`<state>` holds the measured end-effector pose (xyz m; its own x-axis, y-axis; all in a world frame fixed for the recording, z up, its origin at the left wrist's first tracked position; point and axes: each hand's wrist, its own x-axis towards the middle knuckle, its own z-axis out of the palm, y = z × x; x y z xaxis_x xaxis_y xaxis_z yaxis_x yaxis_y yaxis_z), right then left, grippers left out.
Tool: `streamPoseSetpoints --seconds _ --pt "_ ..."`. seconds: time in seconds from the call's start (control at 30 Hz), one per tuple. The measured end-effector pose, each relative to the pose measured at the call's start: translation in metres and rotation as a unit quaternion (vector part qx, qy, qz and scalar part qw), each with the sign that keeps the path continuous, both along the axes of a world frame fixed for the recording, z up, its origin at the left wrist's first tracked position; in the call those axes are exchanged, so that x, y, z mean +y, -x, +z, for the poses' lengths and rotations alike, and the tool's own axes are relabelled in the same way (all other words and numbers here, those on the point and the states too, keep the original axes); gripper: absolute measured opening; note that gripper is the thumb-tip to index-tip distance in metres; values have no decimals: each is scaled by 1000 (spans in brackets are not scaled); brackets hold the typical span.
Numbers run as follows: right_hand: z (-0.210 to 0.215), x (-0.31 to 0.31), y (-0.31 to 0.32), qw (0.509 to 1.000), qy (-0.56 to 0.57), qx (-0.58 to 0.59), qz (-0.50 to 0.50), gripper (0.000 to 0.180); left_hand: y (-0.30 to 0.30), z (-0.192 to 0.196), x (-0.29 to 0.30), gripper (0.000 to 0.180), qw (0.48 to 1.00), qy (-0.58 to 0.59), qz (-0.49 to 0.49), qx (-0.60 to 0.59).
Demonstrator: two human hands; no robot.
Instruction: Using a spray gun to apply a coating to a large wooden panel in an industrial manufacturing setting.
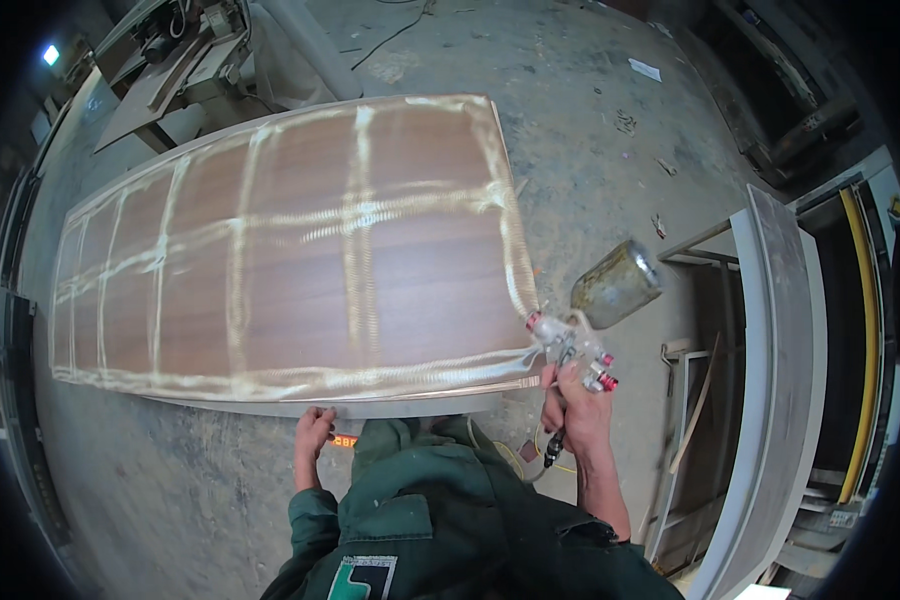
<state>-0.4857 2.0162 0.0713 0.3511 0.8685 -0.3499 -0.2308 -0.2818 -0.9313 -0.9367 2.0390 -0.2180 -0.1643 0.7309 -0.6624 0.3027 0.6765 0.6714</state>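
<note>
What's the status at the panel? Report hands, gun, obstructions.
Right hand gripping spray gun, nozzle at brown panel's near right corner. Left hand on panel's near edge. Glue lines gridded across panel. Nothing between gun and panel.

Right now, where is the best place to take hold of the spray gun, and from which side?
Grip the spray gun by its handle, coming from below on the person's side, as the right hand does. The cup sits on top and the nozzle faces the wooden panel, so only the handle is free.
</note>
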Motion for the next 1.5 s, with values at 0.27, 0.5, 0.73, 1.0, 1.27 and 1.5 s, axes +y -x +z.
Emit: streamPoseSetpoints --seconds 0.27,0.5,0.73,1.0,1.27,1.5 --pt "65 101 26 977 -71 -198 -31 45 67 64 76 35 983 -167 -1 72" --pt "52 208 150 952 -24 -291 -90 35 175 30 193 47 924 -278 34 259" --pt "-36 205 299 962 167 -175 128 23 215 0 247 70 851 -275 -111 433" --pt "-100 231 420 947 127 -61 287 31 192 -10 180 72 815 -374 -273 349" --pt "-151 475 409 973 -33 -170 155 32 197 -7 332 66 791 -363 -306 386" --pt "-137 629 329 966 -101 -215 105 31 144 2 461 68 793 -297 -293 445"
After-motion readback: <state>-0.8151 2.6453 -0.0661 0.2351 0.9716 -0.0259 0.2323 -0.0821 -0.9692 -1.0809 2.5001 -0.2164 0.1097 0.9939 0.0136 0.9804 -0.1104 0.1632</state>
